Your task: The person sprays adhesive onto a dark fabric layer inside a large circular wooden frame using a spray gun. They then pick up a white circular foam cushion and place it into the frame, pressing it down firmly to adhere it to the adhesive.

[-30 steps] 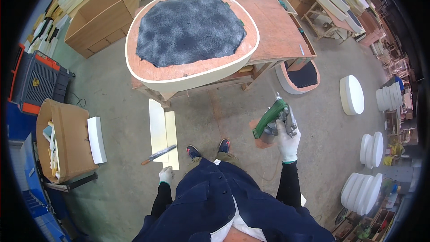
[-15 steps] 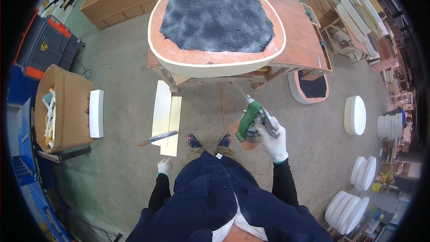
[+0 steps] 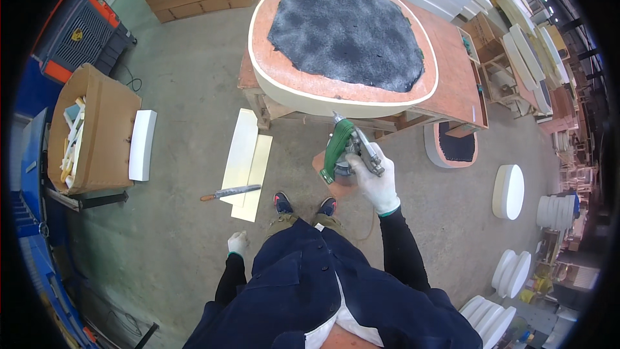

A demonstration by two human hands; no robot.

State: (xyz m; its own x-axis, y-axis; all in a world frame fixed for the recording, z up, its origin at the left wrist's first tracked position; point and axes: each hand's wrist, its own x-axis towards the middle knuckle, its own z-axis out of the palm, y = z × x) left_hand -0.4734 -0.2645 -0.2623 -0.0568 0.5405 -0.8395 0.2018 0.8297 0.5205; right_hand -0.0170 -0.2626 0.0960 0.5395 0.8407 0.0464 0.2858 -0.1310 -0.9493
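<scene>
My right hand [image 3: 376, 184], in a white glove, grips a spray gun [image 3: 341, 148] with a green-wrapped body and metal fittings. Its nozzle points away from me, just short of the near side of a large rounded foam-edged piece [image 3: 284, 95]. That piece lies on a wooden workbench [image 3: 455, 58]; on its reddish board top is an irregular dark grey sheet [image 3: 345, 35] with whitish patches. By my left hip hangs my left hand [image 3: 237, 243], gloved too, its fingers curled with nothing visible in them. A long-bladed knife [image 3: 236, 191] lies beyond it across pale foam strips [image 3: 237, 155].
At left stand a cardboard box [image 3: 106, 129] of scraps, a white foam block [image 3: 142, 145] and a grey-orange machine [image 3: 81, 35]. A smaller rounded piece [image 3: 473, 152] leans by the bench. White foam pieces [image 3: 508, 192] stand on the right-hand floor. A hose trails near my feet.
The view has turned, shifting the bench rightward. My right hand and the spray gun have moved left and closer to the foam-edged piece. Faint mist ahead of the nozzle no longer shows.
</scene>
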